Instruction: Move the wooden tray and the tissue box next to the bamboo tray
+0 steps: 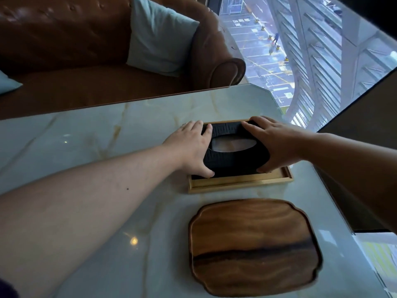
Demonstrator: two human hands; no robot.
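A black tissue box (234, 161) with an oval opening sits inside a light rectangular bamboo tray (240, 183) on the marble table. My left hand (192, 147) grips the box's left end, thumb on its near side. My right hand (272, 143) grips its right end the same way. A dark wooden tray (253, 246) with rounded, scalloped corners lies flat on the table just in front of the bamboo tray, with a narrow gap between them. Nothing lies in the wooden tray.
The marble table (96, 147) stretches left; its right edge runs close beside both trays. Behind the table's far edge stands a brown leather sofa (86, 39) with a pale blue cushion (159, 35). A large window (300, 50) fills the right.
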